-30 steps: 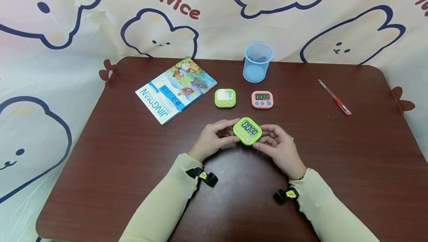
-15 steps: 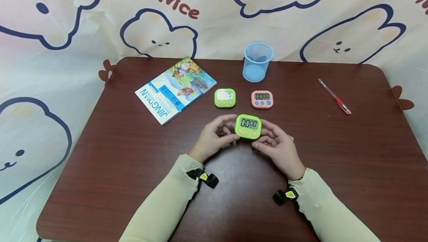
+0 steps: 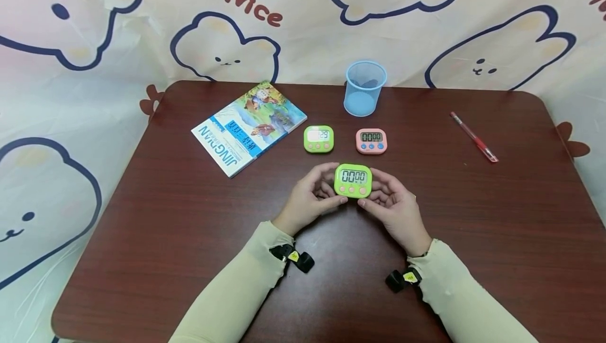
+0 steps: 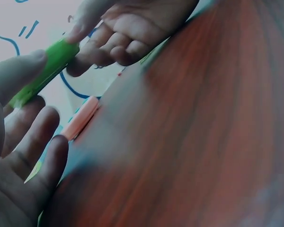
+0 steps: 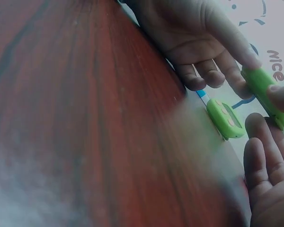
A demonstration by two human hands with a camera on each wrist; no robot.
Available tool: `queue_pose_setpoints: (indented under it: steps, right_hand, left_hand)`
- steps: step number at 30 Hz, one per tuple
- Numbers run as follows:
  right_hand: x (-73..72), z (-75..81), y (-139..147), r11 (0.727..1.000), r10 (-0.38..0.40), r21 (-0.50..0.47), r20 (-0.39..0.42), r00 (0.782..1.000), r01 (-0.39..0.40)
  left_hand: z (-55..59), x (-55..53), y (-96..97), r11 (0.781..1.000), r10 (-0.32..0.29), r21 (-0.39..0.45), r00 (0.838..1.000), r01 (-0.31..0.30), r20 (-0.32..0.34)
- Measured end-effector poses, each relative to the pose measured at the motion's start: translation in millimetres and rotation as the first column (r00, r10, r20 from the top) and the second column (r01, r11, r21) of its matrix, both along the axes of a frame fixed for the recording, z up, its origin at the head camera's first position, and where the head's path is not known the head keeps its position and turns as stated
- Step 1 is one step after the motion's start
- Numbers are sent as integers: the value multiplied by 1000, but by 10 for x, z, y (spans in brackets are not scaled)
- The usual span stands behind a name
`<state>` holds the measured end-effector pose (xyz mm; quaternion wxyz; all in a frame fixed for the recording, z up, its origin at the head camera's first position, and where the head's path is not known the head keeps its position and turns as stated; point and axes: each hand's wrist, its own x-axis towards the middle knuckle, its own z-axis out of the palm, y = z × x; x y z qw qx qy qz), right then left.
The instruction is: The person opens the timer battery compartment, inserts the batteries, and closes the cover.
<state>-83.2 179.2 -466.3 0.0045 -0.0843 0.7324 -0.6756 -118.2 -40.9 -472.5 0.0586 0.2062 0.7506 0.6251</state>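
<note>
A green digital timer (image 3: pixel 352 181) with pink buttons is held up between both hands, its display showing 00:00. My left hand (image 3: pixel 310 198) pinches its left side between thumb and fingers, and my right hand (image 3: pixel 396 209) grips the right side the same way. Seen edge-on in the left wrist view, the held timer (image 4: pixel 52 66) is off the table between both thumbs and fingers. Just beyond it, a second green timer (image 3: pixel 319 146) and a pink timer (image 3: pixel 371 148) with blue buttons stand on the table.
Behind the timers stands a translucent blue cup (image 3: pixel 362 98). A book (image 3: pixel 251 127) with a picture cover lies at the back left, a red pen (image 3: pixel 474 138) at the right. A printed cloth (image 3: pixel 307 43) hangs behind the dark brown table (image 3: pixel 189 259).
The held timer has turned from a slant to nearly level and shifted slightly right. My left hand has moved a little right with it. The right hand has barely moved.
</note>
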Motion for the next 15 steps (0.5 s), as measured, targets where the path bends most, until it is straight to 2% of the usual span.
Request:
queue_pose_setpoints:
  steps: [4, 8, 12, 15]
  right_hand:
    - [-9, 41, -5, 999, -6, 32, -30, 1000, 7]
    - [-35, 73, 37, 988, -39, 149, -70, 997, 49]
    - [-81, 99, 135, 943, -89, 308, -121, 989, 123]
    - [-130, 113, 230, 915, -107, 372, -147, 983, 155]
  left_hand:
    - [33, 25, 25, 999, 33, -2, 999, -33, -31]
    - [46, 26, 71, 998, 55, 16, 995, -54, -85]
    - [60, 17, 188, 995, 99, 25, 986, -96, -134]
    - [72, -1, 313, 991, 132, 29, 983, -129, -126]
